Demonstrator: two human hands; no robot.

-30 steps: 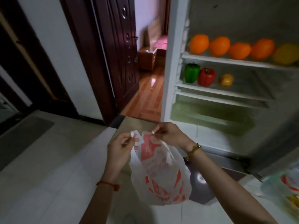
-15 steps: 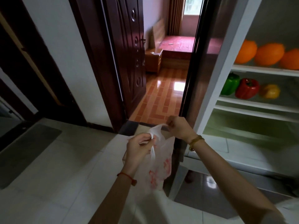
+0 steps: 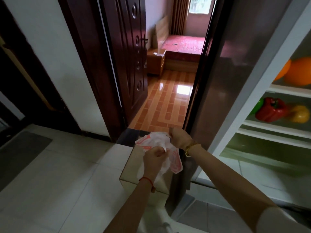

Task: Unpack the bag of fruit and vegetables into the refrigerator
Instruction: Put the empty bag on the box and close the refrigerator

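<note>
A white plastic bag (image 3: 155, 140) with red print hangs crumpled between my hands, over a cardboard box (image 3: 133, 167) on the floor. My left hand (image 3: 154, 157) grips its lower part, fingers curled round the plastic. My right hand (image 3: 179, 137) pinches the bag's top edge. At the right edge stands the open refrigerator (image 3: 249, 105). Oranges (image 3: 299, 71) lie on its upper shelf. On the shelf below sit a red pepper (image 3: 271, 110), a yellow pepper (image 3: 300, 114) and a partly hidden green pepper (image 3: 257, 106).
The cardboard box stands against the refrigerator's left side. A dark wooden door (image 3: 127, 64) opens onto a bedroom with an orange tiled floor (image 3: 165, 101). A grey mat (image 3: 20, 153) lies at the left on the white floor tiles.
The view has swung left, pushing the refrigerator to the right edge. The bag, hanging long a second ago, is now bunched up between my hands.
</note>
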